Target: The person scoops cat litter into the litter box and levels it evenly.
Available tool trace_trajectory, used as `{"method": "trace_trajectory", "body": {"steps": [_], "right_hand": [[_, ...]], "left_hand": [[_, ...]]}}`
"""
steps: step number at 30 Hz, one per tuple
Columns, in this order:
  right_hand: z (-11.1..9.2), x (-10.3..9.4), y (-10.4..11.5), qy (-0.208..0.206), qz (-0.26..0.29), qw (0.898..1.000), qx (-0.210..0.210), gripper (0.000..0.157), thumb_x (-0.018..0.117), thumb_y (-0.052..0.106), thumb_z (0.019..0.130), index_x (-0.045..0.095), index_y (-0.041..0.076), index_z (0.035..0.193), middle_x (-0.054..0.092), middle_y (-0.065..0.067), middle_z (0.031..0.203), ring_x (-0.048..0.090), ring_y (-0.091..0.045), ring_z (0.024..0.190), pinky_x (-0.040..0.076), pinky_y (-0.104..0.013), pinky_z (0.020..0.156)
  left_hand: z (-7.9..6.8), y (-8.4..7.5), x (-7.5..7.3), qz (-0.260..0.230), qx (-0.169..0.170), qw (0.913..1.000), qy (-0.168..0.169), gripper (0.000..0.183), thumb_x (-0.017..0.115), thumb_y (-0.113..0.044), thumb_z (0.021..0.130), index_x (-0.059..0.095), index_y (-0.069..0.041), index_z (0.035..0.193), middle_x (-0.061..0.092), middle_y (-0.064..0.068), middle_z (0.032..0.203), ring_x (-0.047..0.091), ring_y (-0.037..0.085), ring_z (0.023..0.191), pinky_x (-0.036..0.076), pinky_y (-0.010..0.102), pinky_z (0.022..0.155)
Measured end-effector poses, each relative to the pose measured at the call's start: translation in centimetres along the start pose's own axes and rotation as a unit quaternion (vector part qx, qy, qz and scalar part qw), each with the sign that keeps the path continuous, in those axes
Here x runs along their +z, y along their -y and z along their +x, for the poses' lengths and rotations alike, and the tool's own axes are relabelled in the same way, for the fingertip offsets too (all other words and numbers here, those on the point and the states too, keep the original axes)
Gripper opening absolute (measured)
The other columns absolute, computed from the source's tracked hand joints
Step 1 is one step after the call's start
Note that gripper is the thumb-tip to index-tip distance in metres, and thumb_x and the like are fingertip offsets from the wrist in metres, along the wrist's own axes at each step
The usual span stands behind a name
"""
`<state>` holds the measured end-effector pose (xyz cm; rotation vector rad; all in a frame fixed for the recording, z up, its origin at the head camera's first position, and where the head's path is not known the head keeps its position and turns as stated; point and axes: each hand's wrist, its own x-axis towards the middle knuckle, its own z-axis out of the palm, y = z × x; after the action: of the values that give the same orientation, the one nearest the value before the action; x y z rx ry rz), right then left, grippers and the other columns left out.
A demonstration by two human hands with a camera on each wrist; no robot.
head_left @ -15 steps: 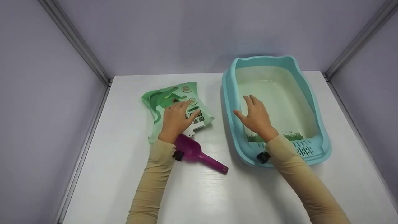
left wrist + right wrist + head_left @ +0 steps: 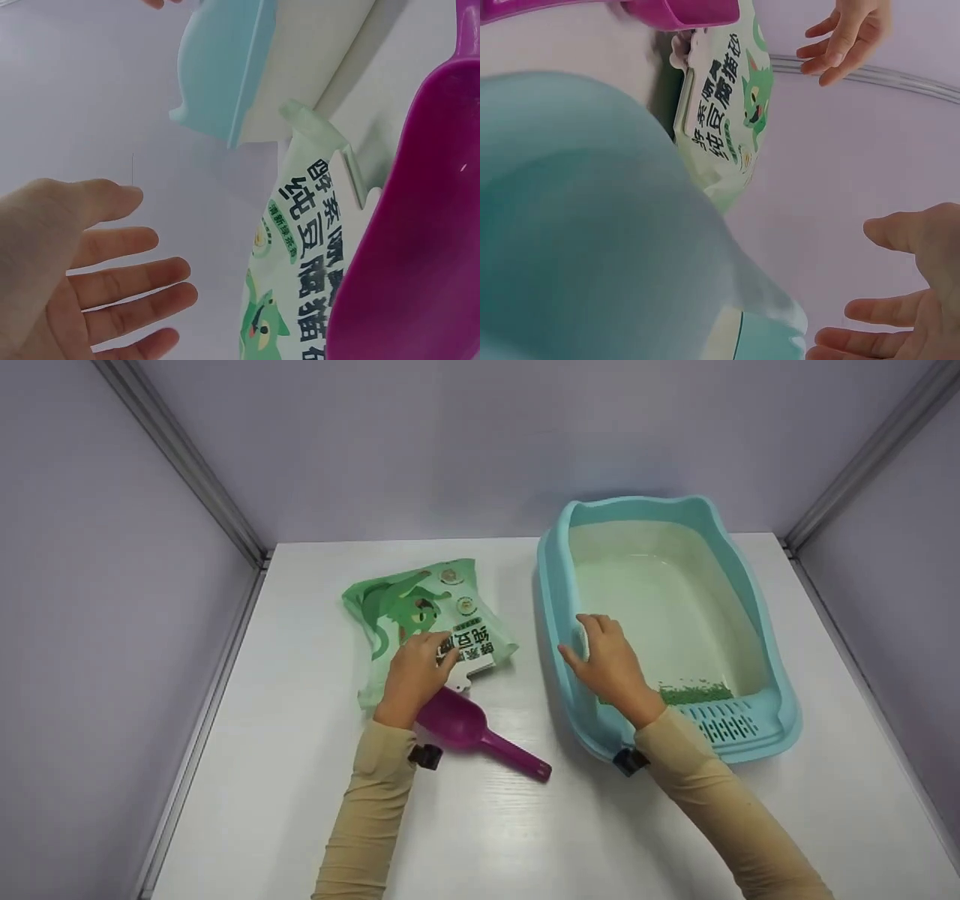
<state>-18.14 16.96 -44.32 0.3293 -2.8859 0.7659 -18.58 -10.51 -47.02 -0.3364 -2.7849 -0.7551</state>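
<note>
My left hand [image 2: 412, 675] hovers over the lower part of a green bag of cat litter [image 2: 409, 592], holding nothing. Its fingers look loosely extended in the left wrist view. Partly under that wrist lies a purple litter scoop [image 2: 459, 721], its handle pointing toward the lower right. A small white piece [image 2: 474, 663] rests against the bag beside the scoop. Above the left rim of a light blue litter box [image 2: 556, 585] hangs my right hand [image 2: 611, 664], fingers apart and nothing held. Green granules [image 2: 694, 693] lie at the near end inside the box.
Everything stands on a white table [image 2: 487, 840]. Pale walls [image 2: 480, 450] enclose the back and both sides. The slotted near ledge [image 2: 731, 727] of the litter box is partly covered by the right forearm.
Both hands have drawn back slightly toward the person. More of the bag's print shows now. The bag, the scoop and the litter box have stayed put.
</note>
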Motion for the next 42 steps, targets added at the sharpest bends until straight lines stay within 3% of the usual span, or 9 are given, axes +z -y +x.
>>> {"method": "trace_trajectory", "body": {"steps": [4,9,17,23,29,36,42], "right_hand": [[-0.7,0.6,0.6,-0.047,-0.004,0.998,-0.041,0.049,0.069,0.022,0.089,0.054,-0.009,0.124,0.057,-0.027,0.118,0.056,-0.039,0.105,0.053,-0.049,0.089],[-1.5,1.5,1.4,-0.087,-0.007,0.991,-0.099,0.042,0.072,0.017,0.086,0.058,-0.009,0.117,0.060,-0.026,0.109,0.058,-0.039,0.101,0.055,-0.047,0.086],[-3.0,3.1,2.9,-0.087,0.009,0.989,-0.123,0.038,0.074,0.016,0.084,0.061,-0.006,0.113,0.061,-0.022,0.103,0.059,-0.034,0.098,0.056,-0.043,0.085],[-4.2,5.1,3.7,-0.095,0.016,0.980,-0.176,0.031,0.076,0.013,0.081,0.063,-0.004,0.103,0.063,-0.016,0.094,0.060,-0.030,0.091,0.055,-0.038,0.079],[-5.2,7.4,4.0,-0.044,0.025,0.983,-0.176,0.021,0.076,0.010,0.079,0.066,-0.004,0.091,0.063,-0.013,0.084,0.059,-0.026,0.078,0.053,-0.035,0.068],[-5.9,9.1,3.9,0.033,0.022,0.989,-0.141,0.019,0.074,0.013,0.081,0.067,-0.003,0.090,0.066,-0.014,0.085,0.062,-0.027,0.079,0.055,-0.036,0.069],[-6.2,9.8,3.9,0.060,0.037,0.988,-0.136,0.021,0.072,0.014,0.082,0.068,-0.004,0.091,0.067,-0.014,0.085,0.063,-0.028,0.081,0.055,-0.038,0.072]], "left_hand": [[-0.6,0.6,-0.1,-0.038,-0.030,0.9987,0.014,0.030,0.062,-0.019,0.094,0.066,0.000,0.116,0.069,0.019,0.115,0.065,0.033,0.109,0.055,0.045,0.092],[-1.4,1.5,0.0,-0.053,-0.042,0.9977,-0.007,0.027,0.062,-0.015,0.094,0.067,0.002,0.114,0.070,0.020,0.106,0.067,0.031,0.095,0.057,0.042,0.082],[-2.7,2.8,0.3,-0.070,-0.074,0.9943,-0.032,0.023,0.060,-0.010,0.093,0.068,0.003,0.110,0.070,0.019,0.100,0.067,0.031,0.087,0.057,0.042,0.078],[-3.6,3.9,0.5,-0.069,-0.084,0.9922,-0.061,0.018,0.061,-0.007,0.091,0.069,0.004,0.103,0.070,0.018,0.093,0.068,0.029,0.084,0.057,0.041,0.077],[-4.3,4.9,0.4,-0.073,-0.101,0.9896,-0.072,0.017,0.060,-0.006,0.092,0.070,0.004,0.102,0.070,0.018,0.093,0.068,0.029,0.083,0.057,0.040,0.077],[-5.1,5.9,0.3,-0.073,-0.128,0.9871,-0.063,0.017,0.059,-0.005,0.092,0.069,0.006,0.102,0.069,0.020,0.093,0.068,0.032,0.085,0.057,0.042,0.079],[-5.5,6.7,0.5,-0.060,-0.148,0.9848,-0.067,0.017,0.060,-0.005,0.092,0.069,0.006,0.101,0.068,0.021,0.094,0.066,0.032,0.089,0.056,0.042,0.082]]}}
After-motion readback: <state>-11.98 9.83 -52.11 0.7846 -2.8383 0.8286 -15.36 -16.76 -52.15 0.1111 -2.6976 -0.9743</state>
